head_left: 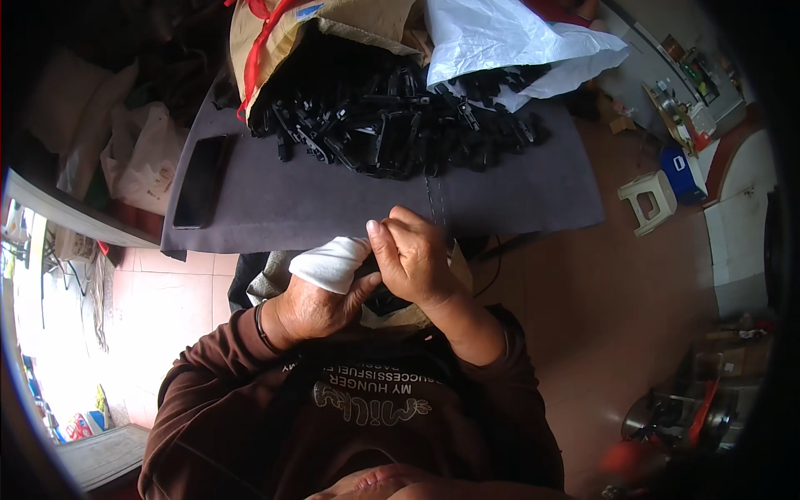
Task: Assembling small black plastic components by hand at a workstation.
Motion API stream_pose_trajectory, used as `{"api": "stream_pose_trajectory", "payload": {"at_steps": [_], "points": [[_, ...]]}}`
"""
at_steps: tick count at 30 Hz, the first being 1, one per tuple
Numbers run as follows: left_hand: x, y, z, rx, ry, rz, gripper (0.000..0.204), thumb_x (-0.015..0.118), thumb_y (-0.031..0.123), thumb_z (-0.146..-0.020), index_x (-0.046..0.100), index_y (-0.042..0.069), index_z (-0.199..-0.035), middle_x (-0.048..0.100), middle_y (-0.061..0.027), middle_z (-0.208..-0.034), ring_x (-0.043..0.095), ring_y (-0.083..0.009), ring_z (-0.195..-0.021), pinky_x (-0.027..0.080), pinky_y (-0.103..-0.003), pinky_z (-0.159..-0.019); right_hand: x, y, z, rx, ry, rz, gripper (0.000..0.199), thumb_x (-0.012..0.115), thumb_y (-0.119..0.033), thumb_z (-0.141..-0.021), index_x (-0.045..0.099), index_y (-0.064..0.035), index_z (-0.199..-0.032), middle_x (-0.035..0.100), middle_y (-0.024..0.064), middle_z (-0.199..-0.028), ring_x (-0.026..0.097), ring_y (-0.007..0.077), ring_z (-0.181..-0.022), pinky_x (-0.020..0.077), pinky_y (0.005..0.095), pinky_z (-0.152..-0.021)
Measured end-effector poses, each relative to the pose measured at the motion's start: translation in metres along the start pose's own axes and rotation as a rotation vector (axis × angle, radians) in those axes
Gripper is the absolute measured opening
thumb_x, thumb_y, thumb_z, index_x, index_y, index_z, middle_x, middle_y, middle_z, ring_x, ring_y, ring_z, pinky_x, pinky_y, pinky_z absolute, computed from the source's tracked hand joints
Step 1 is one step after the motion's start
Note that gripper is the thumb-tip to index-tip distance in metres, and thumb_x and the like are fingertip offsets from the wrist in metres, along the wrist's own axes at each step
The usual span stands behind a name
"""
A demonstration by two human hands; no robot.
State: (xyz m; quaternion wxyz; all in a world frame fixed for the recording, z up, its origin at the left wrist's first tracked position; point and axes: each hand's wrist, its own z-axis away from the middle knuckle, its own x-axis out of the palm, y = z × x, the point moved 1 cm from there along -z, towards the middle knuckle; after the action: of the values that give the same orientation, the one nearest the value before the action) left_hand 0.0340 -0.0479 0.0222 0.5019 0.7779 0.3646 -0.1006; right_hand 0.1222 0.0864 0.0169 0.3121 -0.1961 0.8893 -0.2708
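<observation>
Pale plastic bag: slumped at far left [142, 171], beside the table [250, 218].
Phone: dark-screened [200, 182], lying near the table's left edge.
Brown sack: open-mouthed, tied with red ribbon [287, 46], at the table's far side.
Left hand: in front of the near table edge [310, 307], fingers covered by a white cloth [327, 267], thumb bare and reaching toward the other hand.
Black parts: a loose heap of small pieces [392, 129] on the table, spread before the sacks.
Open bag: brown-rimmed, dark inside [398, 318], below the hands and partly hidden by them.
Right hand: bare, fingers curled and thumb up [412, 257], close against the cloth's right side.
Hands together: the two meet; cannot tell what, if anything, they grip between them.
White sack: crumpled [492, 46], partly over the heap's right end.
Stool: cream [648, 202], on the floor, next to a blue box [685, 175].
</observation>
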Motion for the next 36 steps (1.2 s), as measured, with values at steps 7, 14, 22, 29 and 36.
{"api": "stream_pose_trajectory", "payload": {"at_steps": [7,14,22,29,36], "points": [[0.003,-0.002,-0.002,-0.042,0.025,0.088,0.026,0.061,0.010,-0.089,0.057,-0.004,-0.111,0.060,-0.0175,-0.086,0.060,-0.0324,-0.075,0.048,-0.036,-0.064,0.002,0.003,-0.001,0.164,-0.066,-0.086,0.032,0.060,-0.014,-0.089,0.057,-0.0020,-0.059,0.051,0.0096,-0.056,0.052,0.0280,-0.048,0.0399,0.0372,-0.044],[-0.005,-0.014,-0.009,-0.054,-0.033,0.191,0.016,0.057,0.005,-0.091,0.056,-0.003,-0.105,0.057,-0.0151,-0.085,0.055,-0.0289,-0.071,0.046,-0.034,-0.065,-0.005,-0.007,-0.004,0.067,-0.093,0.027,0.017,0.056,-0.011,-0.091,0.058,-0.0022,-0.077,0.056,0.0106,-0.069,0.056,0.0292,-0.056,0.0444,0.0367,-0.049],[0.001,-0.009,-0.003,-0.137,0.019,0.157,0.028,0.062,0.006,-0.089,0.052,-0.003,-0.114,0.060,-0.0181,-0.094,0.060,-0.0284,-0.082,0.048,-0.033,-0.071,0.002,0.005,-0.004,-0.070,-0.048,0.108,0.022,0.050,-0.006,-0.091,0.054,-0.0014,-0.070,0.053,0.0108,-0.064,0.054,0.0294,-0.056,0.0442,0.0376,-0.049],[0.007,-0.013,-0.002,-0.156,-0.003,0.126,0.026,0.062,0.005,-0.087,0.053,-0.003,-0.111,0.059,-0.0177,-0.093,0.059,-0.0282,-0.081,0.048,-0.033,-0.071,0.012,0.025,0.009,-0.119,0.033,-0.050,0.024,0.052,-0.007,-0.089,0.050,-0.0034,-0.066,0.048,0.0104,-0.062,0.051,0.0290,-0.056,0.0428,0.0376,-0.051],[-0.007,-0.010,-0.008,-0.181,0.109,-0.011,0.027,0.065,0.008,-0.086,0.055,-0.002,-0.108,0.061,-0.0188,-0.086,0.062,-0.0319,-0.075,0.049,-0.035,-0.066,0.000,0.011,-0.008,0.105,-0.089,-0.278,0.026,0.047,-0.018,-0.099,0.053,0.0006,-0.082,0.052,0.0122,-0.070,0.054,0.0279,-0.064,0.0437,0.0340,-0.059]]}}
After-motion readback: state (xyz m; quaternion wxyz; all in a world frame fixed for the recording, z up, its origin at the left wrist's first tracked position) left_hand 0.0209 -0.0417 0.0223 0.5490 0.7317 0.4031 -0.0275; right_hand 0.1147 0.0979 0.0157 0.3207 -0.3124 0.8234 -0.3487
